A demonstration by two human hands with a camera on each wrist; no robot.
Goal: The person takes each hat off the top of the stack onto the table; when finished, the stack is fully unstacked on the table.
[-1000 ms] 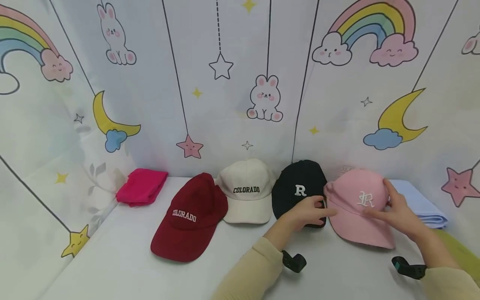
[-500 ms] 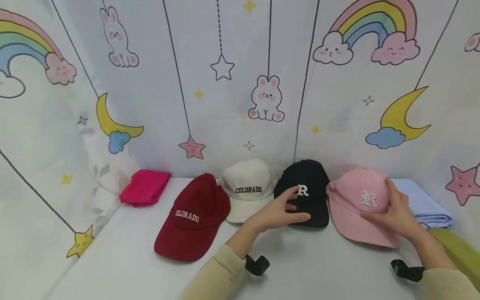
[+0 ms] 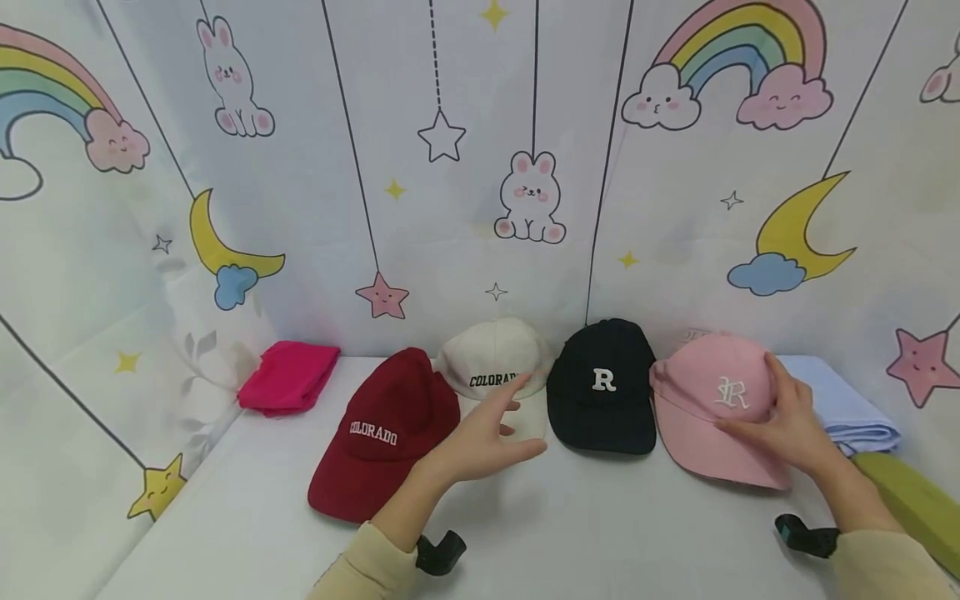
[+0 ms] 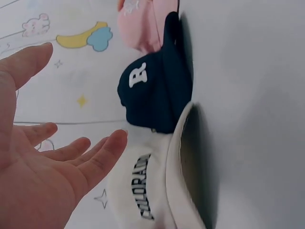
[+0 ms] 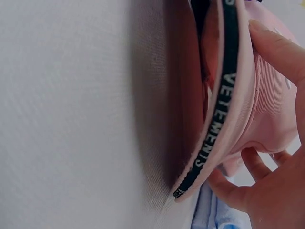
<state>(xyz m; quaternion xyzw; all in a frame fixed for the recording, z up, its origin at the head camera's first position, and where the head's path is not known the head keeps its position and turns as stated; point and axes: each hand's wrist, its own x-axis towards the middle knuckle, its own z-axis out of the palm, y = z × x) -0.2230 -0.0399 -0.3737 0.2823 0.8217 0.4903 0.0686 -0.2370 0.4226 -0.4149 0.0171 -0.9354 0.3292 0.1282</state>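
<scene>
In the head view, a pink baseball cap (image 3: 701, 383) with a white letter emblem stands at the right end of a row of caps. My right hand (image 3: 795, 425) grips its right side, thumb over the front and fingers around the back. A dark band with white lettering runs along the brim's underside (image 5: 217, 124) in the right wrist view. My left hand (image 3: 476, 442) is held in the air, fingers spread, holding nothing. It overlaps the cream COLORADO cap (image 3: 491, 346) and the edge of the maroon COLORADO cap (image 3: 375, 467). A black cap (image 3: 600, 417) with a white R stands beside the pink one.
Folded bright pink cloth (image 3: 288, 379) lies at the back left of the white table (image 3: 600, 533). Folded light blue cloth (image 3: 847, 408) and a green item (image 3: 903, 508) lie to the right. A cartoon-printed backdrop (image 3: 450, 208) rises directly behind the caps.
My left hand has moved left, from the black cap's right edge across to in front of the cream cap, uncovering the black cap. My right hand stays on the pink cap, nearly still.
</scene>
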